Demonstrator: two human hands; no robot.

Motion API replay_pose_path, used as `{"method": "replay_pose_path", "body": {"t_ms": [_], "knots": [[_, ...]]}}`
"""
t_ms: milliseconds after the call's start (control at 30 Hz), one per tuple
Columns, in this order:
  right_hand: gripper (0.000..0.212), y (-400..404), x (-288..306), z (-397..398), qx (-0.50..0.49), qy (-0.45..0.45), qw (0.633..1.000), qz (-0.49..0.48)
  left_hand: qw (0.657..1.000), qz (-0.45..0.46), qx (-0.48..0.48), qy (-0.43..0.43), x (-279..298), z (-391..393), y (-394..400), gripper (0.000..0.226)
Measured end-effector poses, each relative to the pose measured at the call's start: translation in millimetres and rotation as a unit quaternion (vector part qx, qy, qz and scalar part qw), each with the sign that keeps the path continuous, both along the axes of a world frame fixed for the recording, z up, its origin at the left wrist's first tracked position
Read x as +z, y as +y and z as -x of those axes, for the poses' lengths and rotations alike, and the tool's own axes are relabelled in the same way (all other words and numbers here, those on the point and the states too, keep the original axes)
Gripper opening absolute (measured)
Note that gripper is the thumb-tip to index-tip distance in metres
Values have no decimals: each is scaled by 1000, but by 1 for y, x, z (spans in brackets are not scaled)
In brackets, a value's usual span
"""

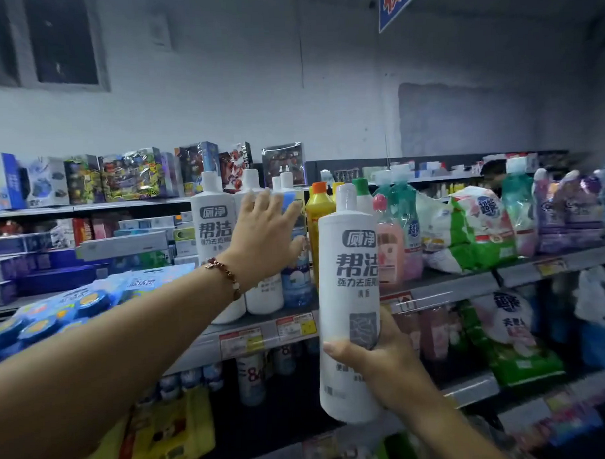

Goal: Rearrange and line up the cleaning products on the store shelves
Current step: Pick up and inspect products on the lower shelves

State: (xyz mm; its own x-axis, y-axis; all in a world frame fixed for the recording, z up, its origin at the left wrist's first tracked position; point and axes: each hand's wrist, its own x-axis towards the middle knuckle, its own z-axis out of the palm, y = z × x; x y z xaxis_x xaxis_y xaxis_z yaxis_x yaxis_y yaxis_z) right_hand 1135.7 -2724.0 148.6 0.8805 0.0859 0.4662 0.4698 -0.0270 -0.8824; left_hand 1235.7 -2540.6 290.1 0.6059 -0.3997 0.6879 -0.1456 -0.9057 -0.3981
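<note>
Right hand (374,360) is gripping a white bottle (348,296); left hand (263,237), fingers spread, is pressing bottles (262,292) at the shelf's front edge (444,289)

Much of the shelf is lost behind the hands or in blur.

The outstretched left hand (263,236) covers the upper body of a white plastic bottle (262,296) and most of a clear blue bottle (297,281) behind its fingers. The right hand (371,361) wraps the lower back of a tall white cleaner bottle with dark lettering (348,296), its fingers out of sight; that bottle hides part of a pink bottle (391,250) beyond it. Small print on the red-and-yellow shelf price tags (241,341) below the left wrist is unreadable. Right of the right hand, the purple soft packs (564,216) smear into blur. A blue hanging sign (396,3) overhead is cut off by the top edge.
</note>
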Motion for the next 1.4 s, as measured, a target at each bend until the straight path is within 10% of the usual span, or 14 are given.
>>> {"method": "replay_pose_path", "body": {"t_ms": [333, 733, 933, 1400], "knots": [[60, 2, 3, -39, 13, 27, 999, -30, 988, -52, 140, 35, 29, -67, -17, 92], [61, -5, -9, -57, 23, 0, 999, -34, 989, 67, -122, -40, 5, -46, -2, 79], [63, -15, 0, -66, -6, -27, 999, -44, 945, 139, -292, -43, -29, -15, -2, 70], [48, 24, 36, -103, -65, -128, 987, -69, 836, 419, -353, -20, -13, 62, 52, 74]]}}
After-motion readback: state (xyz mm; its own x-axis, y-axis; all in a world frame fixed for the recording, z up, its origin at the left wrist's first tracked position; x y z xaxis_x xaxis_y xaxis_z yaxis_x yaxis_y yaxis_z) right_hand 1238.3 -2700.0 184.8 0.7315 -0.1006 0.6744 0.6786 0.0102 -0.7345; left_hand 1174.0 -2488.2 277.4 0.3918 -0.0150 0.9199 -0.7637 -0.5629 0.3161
